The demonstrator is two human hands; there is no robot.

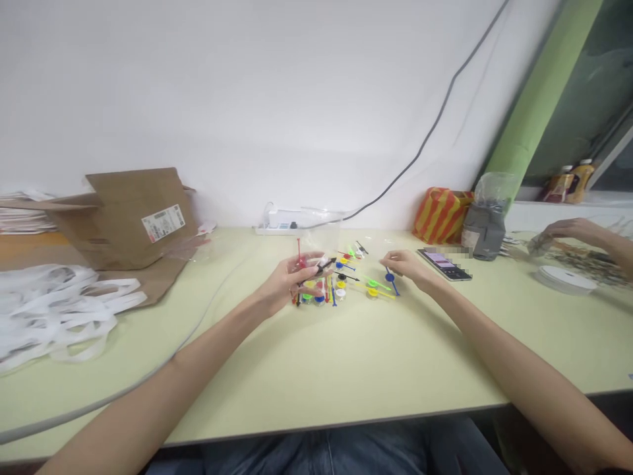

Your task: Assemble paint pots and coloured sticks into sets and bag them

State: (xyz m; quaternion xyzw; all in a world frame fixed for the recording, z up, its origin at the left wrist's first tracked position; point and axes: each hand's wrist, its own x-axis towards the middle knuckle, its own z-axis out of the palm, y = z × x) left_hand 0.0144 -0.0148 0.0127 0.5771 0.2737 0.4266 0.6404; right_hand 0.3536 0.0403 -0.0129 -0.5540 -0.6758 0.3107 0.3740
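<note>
Plastic disc-headed sticks (341, 266) — blue, yellow, green, red — lie bunched.

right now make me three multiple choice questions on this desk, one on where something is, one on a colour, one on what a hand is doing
1. Where does the phone lie relative to the right hand?
A. To its right, on the desk
B. Underneath it
C. On the white bags

2. What colour is the plastic piece nearest the right hand's fingertips?
A. Red
B. Yellow
C. Blue

3. What is the left hand doing?
A. Lying flat and empty
B. Holding coloured plastic pieces in its fingers
C. Pressing on the phone

Answers:
1. A, the phone lies flat on the desk just right of that hand.
2. C, a blue round-headed piece sits right below the fingertips.
3. B, a red piece and a dark piece stick out from its fingers.
</note>
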